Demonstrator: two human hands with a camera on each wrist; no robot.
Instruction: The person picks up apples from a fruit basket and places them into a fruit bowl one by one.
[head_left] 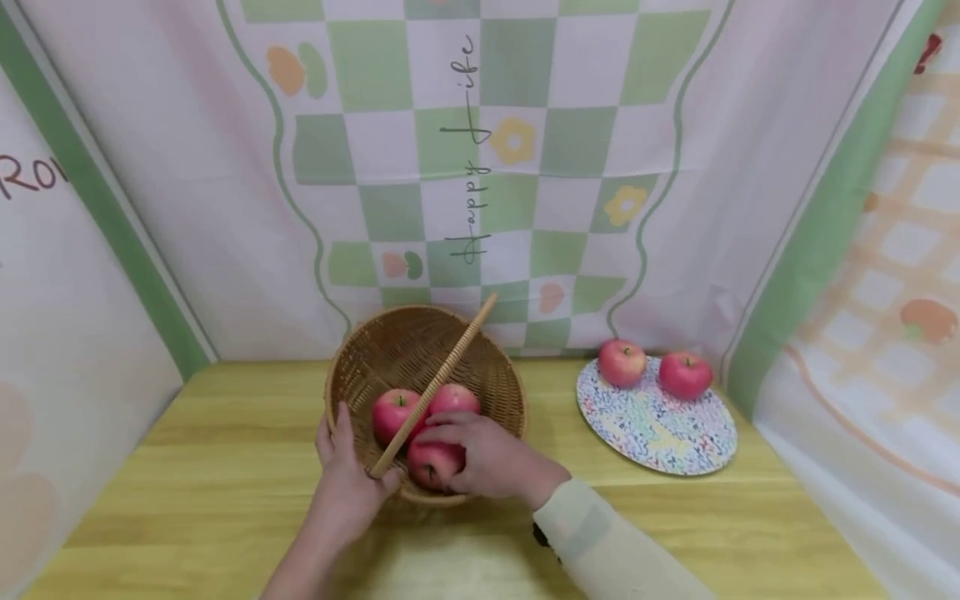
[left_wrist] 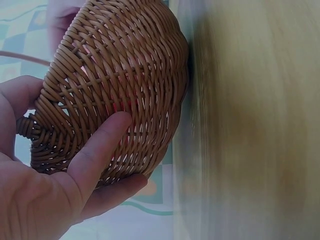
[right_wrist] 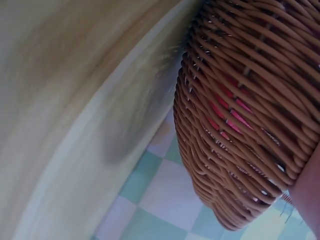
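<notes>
A brown wicker basket [head_left: 495, 375] with an arched handle [head_left: 450, 362] is on the table, its mouth facing me. My left hand [head_left: 348, 479] grips its near-left rim by the handle's base. In the left wrist view, that hand's fingers [left_wrist: 102, 145] lie along the woven outer wall. Inside the basket, my right hand [head_left: 491, 454] holds a red apple [head_left: 433, 465], fingers over its top and thumb at its near side. Beside it lie a left apple [head_left: 393, 412] and a back apple [head_left: 455, 400], partly covered by the handle and hand. The right wrist view shows mostly the basket's outside [right_wrist: 240, 115].
To the right on the wooden table [head_left: 202, 467] sits a speckled plate [head_left: 660, 433]. A yellowish-red apple [head_left: 622, 363] and a redder apple [head_left: 685, 375] rest at its far edge. A checkered curtain [head_left: 517, 67] hangs behind the table, with fabric panels at both sides.
</notes>
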